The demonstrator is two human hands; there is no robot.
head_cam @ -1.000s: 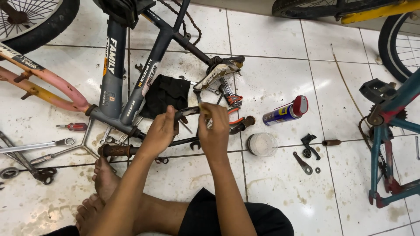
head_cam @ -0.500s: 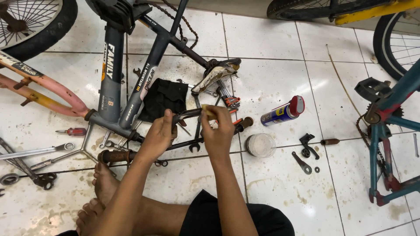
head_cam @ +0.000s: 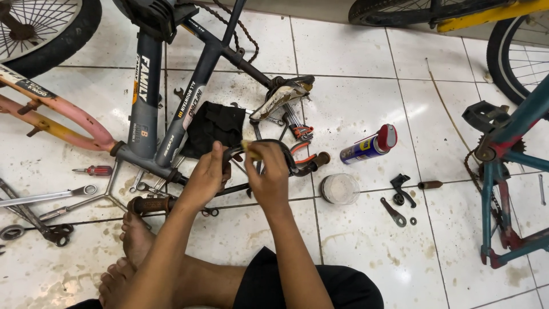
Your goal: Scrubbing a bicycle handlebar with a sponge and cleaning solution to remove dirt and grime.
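A dark curved handlebar [head_cam: 286, 155] was held above the white tiled floor [head_cam: 354, 252], in front of the seated person and just right of the blue-grey bicycle frame [head_cam: 146, 114]; its grip end pointed right, toward the spray can. Left hand [head_cam: 207, 178] was clenched around the bar's left part, fingers wrapped over it. Right hand [head_cam: 269, 174] was closed at the bar's middle, fingertips pinching a small yellowish piece [head_cam: 249, 146] against it; what that piece was could not be told. A black cloth [head_cam: 216, 125] lay on the floor just beyond the hands, beside the frame. A second rust-brown grip [head_cam: 151, 204] lay below the left wrist, near a bare foot [head_cam: 136, 237]. To the right: a round white tub [head_cam: 338, 188], a blue-and-yellow spray can with red cap [head_cam: 369, 145] lying on its side, and small black fittings [head_cam: 400, 197]. To the left: a red-handled screwdriver [head_cam: 95, 170] and a long spanner [head_cam: 48, 196]. A teal bicycle frame [head_cam: 503, 171] stood at the right edge.
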